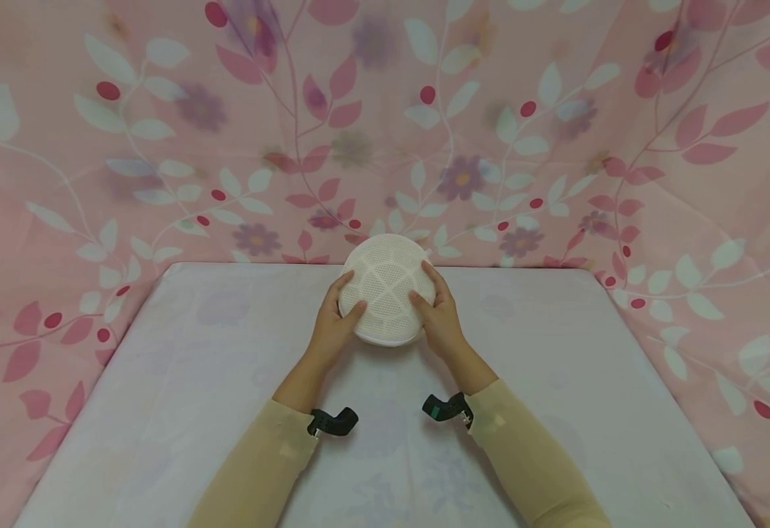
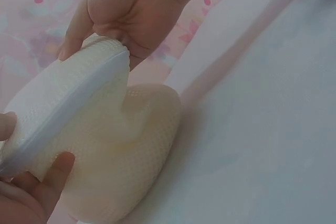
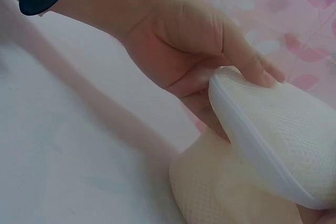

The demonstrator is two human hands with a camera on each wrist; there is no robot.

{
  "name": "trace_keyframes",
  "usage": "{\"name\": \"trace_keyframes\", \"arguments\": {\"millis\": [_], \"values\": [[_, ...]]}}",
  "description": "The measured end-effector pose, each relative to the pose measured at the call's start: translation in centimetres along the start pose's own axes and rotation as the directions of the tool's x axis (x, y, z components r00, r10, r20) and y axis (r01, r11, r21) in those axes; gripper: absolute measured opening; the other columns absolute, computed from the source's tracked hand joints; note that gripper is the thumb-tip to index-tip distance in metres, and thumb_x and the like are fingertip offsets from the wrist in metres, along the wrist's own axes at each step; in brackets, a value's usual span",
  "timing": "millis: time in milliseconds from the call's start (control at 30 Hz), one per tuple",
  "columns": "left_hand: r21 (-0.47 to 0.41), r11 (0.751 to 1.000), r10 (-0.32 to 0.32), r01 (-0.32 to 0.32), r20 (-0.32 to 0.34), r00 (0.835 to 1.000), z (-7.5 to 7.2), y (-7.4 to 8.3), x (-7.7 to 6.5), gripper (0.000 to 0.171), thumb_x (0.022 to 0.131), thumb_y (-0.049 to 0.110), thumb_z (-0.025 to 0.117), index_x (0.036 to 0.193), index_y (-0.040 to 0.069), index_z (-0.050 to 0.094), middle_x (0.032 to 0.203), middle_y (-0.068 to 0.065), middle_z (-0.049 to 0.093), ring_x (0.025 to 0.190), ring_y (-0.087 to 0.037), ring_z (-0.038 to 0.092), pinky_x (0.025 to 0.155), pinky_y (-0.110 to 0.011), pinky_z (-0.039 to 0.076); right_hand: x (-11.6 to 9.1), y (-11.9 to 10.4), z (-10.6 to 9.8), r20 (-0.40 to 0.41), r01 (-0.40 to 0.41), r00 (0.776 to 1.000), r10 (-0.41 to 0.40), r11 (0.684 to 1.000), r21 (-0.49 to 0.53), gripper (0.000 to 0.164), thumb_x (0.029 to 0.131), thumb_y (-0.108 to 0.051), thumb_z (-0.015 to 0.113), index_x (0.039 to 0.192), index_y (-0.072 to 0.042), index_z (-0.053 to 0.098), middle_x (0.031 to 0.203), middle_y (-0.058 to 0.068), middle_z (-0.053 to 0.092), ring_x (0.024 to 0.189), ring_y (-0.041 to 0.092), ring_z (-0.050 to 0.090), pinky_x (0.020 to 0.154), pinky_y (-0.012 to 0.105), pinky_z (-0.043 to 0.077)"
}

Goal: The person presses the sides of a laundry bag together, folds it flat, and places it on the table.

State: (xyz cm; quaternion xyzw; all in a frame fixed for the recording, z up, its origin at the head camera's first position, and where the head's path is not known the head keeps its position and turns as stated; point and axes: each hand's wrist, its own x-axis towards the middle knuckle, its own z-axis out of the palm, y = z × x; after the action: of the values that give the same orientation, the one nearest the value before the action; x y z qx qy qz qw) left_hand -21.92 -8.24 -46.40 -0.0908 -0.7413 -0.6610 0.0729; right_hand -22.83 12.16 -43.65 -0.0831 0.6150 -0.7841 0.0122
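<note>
A round white mesh laundry bag [image 1: 388, 290] is held up over the far part of the table, its patterned disc face towards me. My left hand [image 1: 337, 315] grips its left side and my right hand [image 1: 439, 315] its right side, both thumbs on the face. Seen from the left wrist, a pale smooth band runs round the rim of the bag [image 2: 100, 124], and a soft, dented mesh body bulges below. In the right wrist view my left hand [image 3: 194, 51] pinches the edge of the bag [image 3: 283, 124]; most of my right hand is out of that frame.
The table [image 1: 226, 367] has a pale cloth with faint prints. Behind it and at both sides hangs a pink floral cloth [image 1: 385, 132]. Black wrist devices [image 1: 334, 422] sit at both sleeve cuffs.
</note>
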Motion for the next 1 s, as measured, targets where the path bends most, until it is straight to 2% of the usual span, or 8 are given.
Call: {"name": "trace_keyframes", "arguments": {"millis": [100, 233, 333, 500, 733, 800, 900, 1000], "values": [[0.010, 1.000, -0.008, 0.008, -0.006, 1.000, 0.0, 0.4, -0.1, 0.065, 0.086, 0.028, 0.065, 0.142, 0.032, 0.031, 0.149, 0.005, 0.025, 0.135, -0.012, 0.022, 0.110, -0.038, 0.019, 0.3, 0.7, -0.2, -0.033, 0.005, 0.999, -0.006, 1.000, -0.013, 0.060, 0.089, -0.005, 0.058, 0.141, -0.027, 0.035, 0.147, -0.004, 0.025, 0.121, 0.019, 0.043, 0.087, 0.025, 0.047], [-0.002, 1.000, -0.009, 0.009, -0.017, 1.000, 0.0, 0.3, -0.1, 0.068, 0.084, 0.022, 0.068, 0.142, 0.031, 0.033, 0.148, 0.006, 0.027, 0.135, -0.009, 0.021, 0.110, -0.036, 0.019, 0.4, 0.8, -0.3, -0.064, 0.000, 0.998, -0.001, 1.000, -0.029, 0.062, 0.087, -0.003, 0.060, 0.140, -0.025, 0.037, 0.148, -0.005, 0.023, 0.128, 0.015, 0.034, 0.099, 0.030, 0.038], [-0.011, 1.000, -0.008, 0.008, -0.033, 0.999, 0.1, -0.2, 0.1, 0.069, 0.082, 0.019, 0.070, 0.141, 0.030, 0.036, 0.147, 0.005, 0.029, 0.134, -0.009, 0.023, 0.109, -0.035, 0.023, 0.3, 0.7, -0.3, -0.075, -0.019, 0.997, 0.016, 0.999, -0.028, 0.063, 0.086, -0.001, 0.061, 0.140, -0.022, 0.037, 0.149, -0.005, 0.022, 0.130, 0.014, 0.031, 0.103, 0.034, 0.033], [-0.050, 0.999, -0.019, 0.016, -0.053, 0.998, 0.1, 0.1, 0.0, 0.066, 0.081, 0.017, 0.071, 0.139, 0.023, 0.041, 0.144, 0.001, 0.035, 0.130, -0.013, 0.033, 0.104, -0.036, 0.032, 0.5, 1.4, -0.6, -0.101, -0.028, 0.995, 0.025, 0.999, -0.035, 0.062, 0.085, -0.005, 0.063, 0.138, -0.026, 0.041, 0.147, -0.009, 0.025, 0.127, 0.014, 0.035, 0.097, 0.028, 0.040], [-0.042, 0.998, -0.042, 0.037, -0.116, 0.992, -0.1, -0.2, 0.0, 0.052, 0.083, 0.032, 0.068, 0.132, 0.026, 0.051, 0.138, 0.005, 0.044, 0.126, -0.010, 0.040, 0.099, -0.033, 0.038, 0.4, 1.2, -0.3, -0.103, -0.039, 0.994, 0.040, 0.999, 0.007, 0.061, 0.084, 0.001, 0.062, 0.137, -0.023, 0.043, 0.145, -0.007, 0.029, 0.123, 0.016, 0.041, 0.088, 0.022, 0.045], [-0.082, 0.996, -0.026, 0.017, -0.113, 0.993, -0.1, -0.1, 0.0, 0.052, 0.083, 0.026, 0.068, 0.132, 0.021, 0.051, 0.139, 0.002, 0.044, 0.127, -0.011, 0.039, 0.101, -0.031, 0.036, 0.4, 1.1, -0.3, -0.086, -0.043, 0.995, 0.046, 0.999, 0.028, 0.060, 0.084, 0.002, 0.061, 0.137, -0.022, 0.043, 0.145, -0.005, 0.031, 0.119, 0.019, 0.043, 0.085, 0.023, 0.047], [-0.128, 0.991, 0.019, -0.031, -0.092, 0.996, -0.2, 0.9, -0.3, 0.053, 0.084, 0.012, 0.068, 0.133, 0.008, 0.049, 0.140, -0.008, 0.042, 0.131, -0.016, 0.033, 0.106, -0.031, 0.029, 0.3, 1.0, -0.2, -0.060, -0.049, 0.997, 0.053, 0.997, 0.055, 0.061, 0.085, 0.003, 0.061, 0.137, -0.022, 0.043, 0.143, -0.002, 0.032, 0.116, 0.021, 0.045, 0.081, 0.024, 0.049], [-0.141, 0.989, 0.045, -0.054, -0.066, 0.997, -0.2, 2.0, -0.6, 0.056, 0.083, 0.004, 0.067, 0.134, 0.001, 0.044, 0.142, -0.012, 0.039, 0.134, -0.019, 0.028, 0.108, -0.031, 0.024, 0.2, 0.9, -0.2, -0.042, -0.042, 0.998, 0.045, 0.997, 0.068, 0.061, 0.085, 0.003, 0.060, 0.138, -0.021, 0.042, 0.143, 0.000, 0.032, 0.117, 0.022, 0.044, 0.082, 0.024, 0.049]]}}
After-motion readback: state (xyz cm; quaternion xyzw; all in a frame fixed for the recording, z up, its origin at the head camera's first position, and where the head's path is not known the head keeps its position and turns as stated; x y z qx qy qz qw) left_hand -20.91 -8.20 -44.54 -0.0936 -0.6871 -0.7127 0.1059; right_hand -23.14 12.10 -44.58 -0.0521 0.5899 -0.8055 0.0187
